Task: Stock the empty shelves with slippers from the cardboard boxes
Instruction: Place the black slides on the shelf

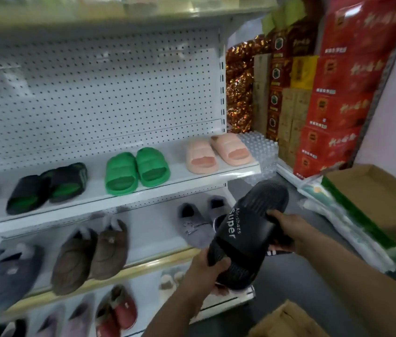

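Both hands hold a black slipper [245,229] near the right end of the shelves. The left hand [202,271] has its fingers wrapped round the heel. The right hand [289,229] grips the strap side. A second slipper seems tucked under it and could slip out and fall to the floor if that grip loosens.

1. Stack of red printed cartons [343,93], rising at the right
2. Yellow carton [303,71], just left of the red stack
3. Shiny gold-and-red foil packs [239,86], further left of it
4. Shrink-wrapped pack of clear plastic bottles [261,152], low, left of the stack's foot
5. Green-and-white plastic sacks [352,227], below the stack
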`<state>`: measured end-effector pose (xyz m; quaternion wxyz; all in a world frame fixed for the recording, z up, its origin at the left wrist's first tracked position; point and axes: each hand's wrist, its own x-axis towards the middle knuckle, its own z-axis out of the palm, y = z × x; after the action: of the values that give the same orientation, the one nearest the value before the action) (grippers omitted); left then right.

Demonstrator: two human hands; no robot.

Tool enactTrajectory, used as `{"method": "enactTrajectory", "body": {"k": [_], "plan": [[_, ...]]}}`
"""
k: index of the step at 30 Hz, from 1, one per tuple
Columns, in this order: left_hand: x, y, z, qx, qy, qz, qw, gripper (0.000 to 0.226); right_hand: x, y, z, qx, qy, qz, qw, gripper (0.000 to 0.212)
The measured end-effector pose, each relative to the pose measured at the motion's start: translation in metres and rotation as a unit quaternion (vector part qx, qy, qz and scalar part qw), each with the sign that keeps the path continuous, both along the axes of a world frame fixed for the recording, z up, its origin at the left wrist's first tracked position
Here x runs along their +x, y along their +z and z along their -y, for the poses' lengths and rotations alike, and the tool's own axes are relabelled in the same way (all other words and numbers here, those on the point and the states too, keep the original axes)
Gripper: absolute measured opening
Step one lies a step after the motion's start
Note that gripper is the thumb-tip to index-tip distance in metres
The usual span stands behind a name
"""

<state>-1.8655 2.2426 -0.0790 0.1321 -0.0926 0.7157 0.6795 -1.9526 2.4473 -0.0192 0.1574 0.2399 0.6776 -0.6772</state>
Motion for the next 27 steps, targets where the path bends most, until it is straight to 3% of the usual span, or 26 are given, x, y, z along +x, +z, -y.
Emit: {"method": "enactTrajectory", "body": {"k": [4,7,11,19,23,27], "plan": [[0.029,0.010,0.068,0.083,0.069,-0.015,0.994,0.031,0.009,0.007,0.067,-0.043,0.072,0.007,0.996,0.043],[0.054,0.008,0.133,0.098,0.135,0.001,0.986,0.034,0.016,0.004,0.109,0.064,0.164,-0.016,0.984,0.034],[0.089,-0.001,0.222,0.089,0.183,0.018,0.979,0.031,0.031,0.000,0.156,0.191,0.279,-0.064,0.939,0.016],[0.161,-0.005,0.346,0.127,0.223,0.010,0.967,0.040,0.064,0.010,0.279,0.185,0.422,-0.103,0.881,0.015],[0.193,-0.008,0.389,0.138,0.237,0.015,0.961,0.038,0.086,0.014,0.341,0.215,0.489,-0.138,0.834,0.029],[0.224,-0.015,0.426,0.146,0.284,0.017,0.948,0.035,0.106,0.005,0.401,0.199,0.519,-0.157,0.817,0.031]]}}
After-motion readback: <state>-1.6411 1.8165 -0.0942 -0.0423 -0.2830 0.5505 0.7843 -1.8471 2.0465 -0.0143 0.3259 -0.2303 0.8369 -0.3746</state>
